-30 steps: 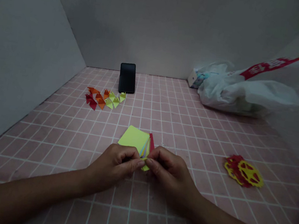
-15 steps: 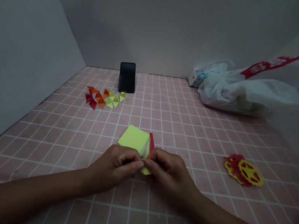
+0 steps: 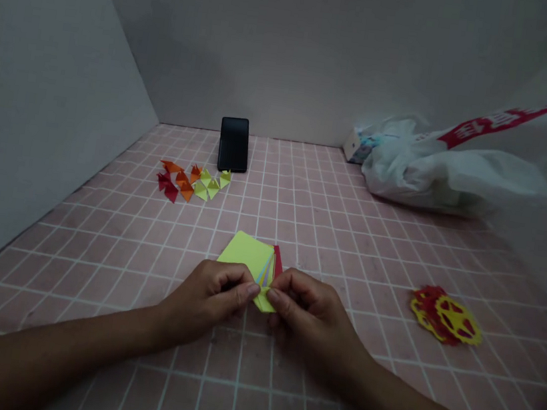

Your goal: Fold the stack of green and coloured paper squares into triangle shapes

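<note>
A small folded piece of yellow-green paper (image 3: 265, 301) is pinched between my two hands at the middle of the table. My left hand (image 3: 218, 295) grips its left side between thumb and forefinger. On the right side, my right hand (image 3: 312, 311) holds it in a similar pinch; its lower fingers are partly hidden. Just beyond my fingers lies a fanned stack of coloured paper sheets (image 3: 247, 252), yellow-green on top, with blue and red edges showing at its right. Far left sit several small folded paper pieces (image 3: 186, 187) in red, orange and yellow-green.
A black phone (image 3: 234, 145) leans upright near the back wall. At the back right, a white plastic bag (image 3: 419, 174) with red print lies against a patterned box (image 3: 356, 146). Red and yellow gear-shaped cutouts (image 3: 454, 320) are piled on the right of the pink checked tabletop (image 3: 145, 262).
My fingertips have moved slightly apart and up along the folded paper, so more of it shows between my thumbs. The whole view has shifted a little.
</note>
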